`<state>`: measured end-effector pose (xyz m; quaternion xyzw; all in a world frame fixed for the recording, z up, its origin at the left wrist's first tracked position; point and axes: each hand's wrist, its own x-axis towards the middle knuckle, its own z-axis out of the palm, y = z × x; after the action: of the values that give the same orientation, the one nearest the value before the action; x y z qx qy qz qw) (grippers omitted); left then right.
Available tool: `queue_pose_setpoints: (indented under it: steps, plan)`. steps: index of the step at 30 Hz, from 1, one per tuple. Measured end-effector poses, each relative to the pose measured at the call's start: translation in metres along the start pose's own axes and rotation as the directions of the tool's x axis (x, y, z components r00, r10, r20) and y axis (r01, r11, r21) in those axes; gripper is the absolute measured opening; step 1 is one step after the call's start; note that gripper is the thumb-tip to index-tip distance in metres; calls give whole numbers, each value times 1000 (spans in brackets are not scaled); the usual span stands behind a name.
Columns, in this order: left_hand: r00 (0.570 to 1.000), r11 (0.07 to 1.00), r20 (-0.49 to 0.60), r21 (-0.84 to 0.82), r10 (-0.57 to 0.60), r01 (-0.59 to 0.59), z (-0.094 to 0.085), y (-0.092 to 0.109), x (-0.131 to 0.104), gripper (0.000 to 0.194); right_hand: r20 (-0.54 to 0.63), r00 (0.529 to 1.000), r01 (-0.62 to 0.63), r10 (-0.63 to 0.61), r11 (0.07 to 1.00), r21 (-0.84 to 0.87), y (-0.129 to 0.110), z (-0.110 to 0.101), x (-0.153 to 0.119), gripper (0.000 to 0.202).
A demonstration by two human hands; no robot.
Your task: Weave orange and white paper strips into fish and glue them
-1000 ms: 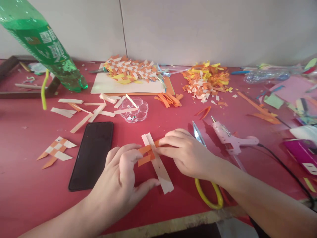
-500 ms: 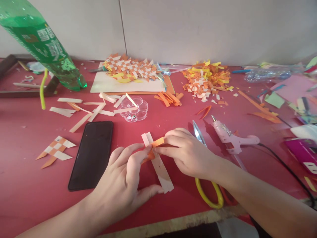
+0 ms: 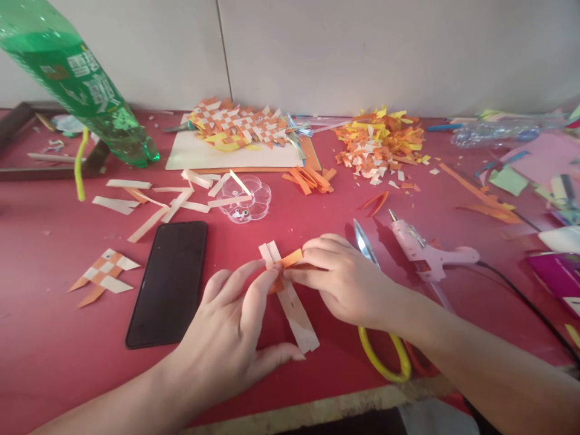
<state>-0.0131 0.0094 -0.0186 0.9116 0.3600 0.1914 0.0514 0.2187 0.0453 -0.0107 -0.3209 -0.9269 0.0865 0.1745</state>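
White paper strips [image 3: 296, 314] cross an orange paper strip [image 3: 292, 258] in front of me, partly covered by my fingers. My left hand [image 3: 238, 314] presses its fingertips on the crossing, its thumb stretched along the lower ends of the white strips. The orange strip's right end is pinched by my right hand [image 3: 339, 278]. Scissors [image 3: 384, 356] with yellow and red handles lie under my right forearm. To the left are a black phone [image 3: 167, 284] and a small woven orange-and-white paper fish [image 3: 106, 272].
Loose white strips [image 3: 147, 220] and a clear flower-shaped tray [image 3: 258, 199] lie beyond the phone. A pile of woven fish [image 3: 240, 125], paper scraps [image 3: 378, 142] and a green bottle [image 3: 86, 90] stand along the back. A pink glue gun [image 3: 428, 254] with a cord lies right.
My left thumb has moved slightly away from the lower ends of the white strips. Both hands stay at the crossing, and the view has shifted a little.
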Motion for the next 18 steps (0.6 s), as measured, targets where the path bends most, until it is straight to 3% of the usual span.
queue_pose_setpoints:
  steps: [5,13,18]
  plan:
    - [1000,1000,8,24,17,-17,0,0,-1,75,-12,1000,1,-1,1000,6,0,0,0,40]
    - [999,995,8,82,51,-52,3,7,-2,86,-18,1000,10,-10,1000,2,1,1,0,40]
    - [998,994,-13,99,54,-52,4,9,0,98,-198,977,-72,79,997,43,-1,-2,-2,35]
